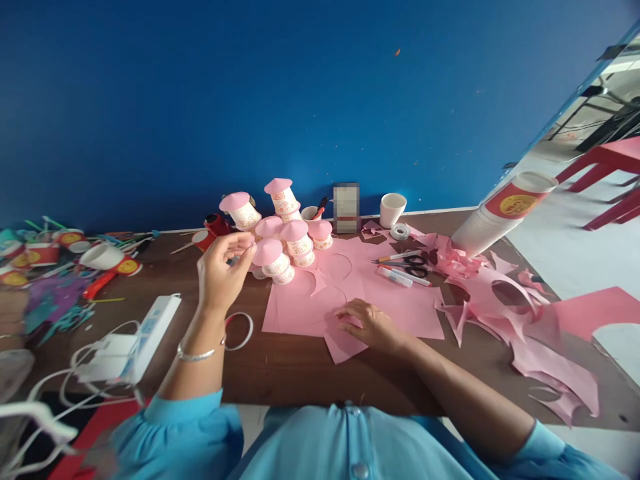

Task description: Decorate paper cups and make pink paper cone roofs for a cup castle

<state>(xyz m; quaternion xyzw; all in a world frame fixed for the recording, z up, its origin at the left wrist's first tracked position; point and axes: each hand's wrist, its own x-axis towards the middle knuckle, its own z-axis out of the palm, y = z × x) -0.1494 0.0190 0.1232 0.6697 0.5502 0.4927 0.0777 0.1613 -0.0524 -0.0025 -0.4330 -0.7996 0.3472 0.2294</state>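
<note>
My left hand [225, 270] is raised beside a group of paper-cup towers with pink cone roofs, its fingers bent near the front cone [268, 252]. Whether anything is between those fingertips is not clear. My right hand [367, 325] rests low over the pink paper sheets [400, 310], fingers spread and slightly curled, touching a small pink piece [341, 343] at the front edge. Circles are drawn or cut in the sheets. Scissors [414, 267] and markers [395, 276] lie on the paper behind my right hand.
A tall stack of cups [493, 212] leans at the right above pink scraps [545, 363]. A white cup [393, 210] and tape roll [400, 231] stand by the blue wall. At the left are a power strip [155, 337], cables and craft clutter. A paper ring [251, 331] lies near my left wrist.
</note>
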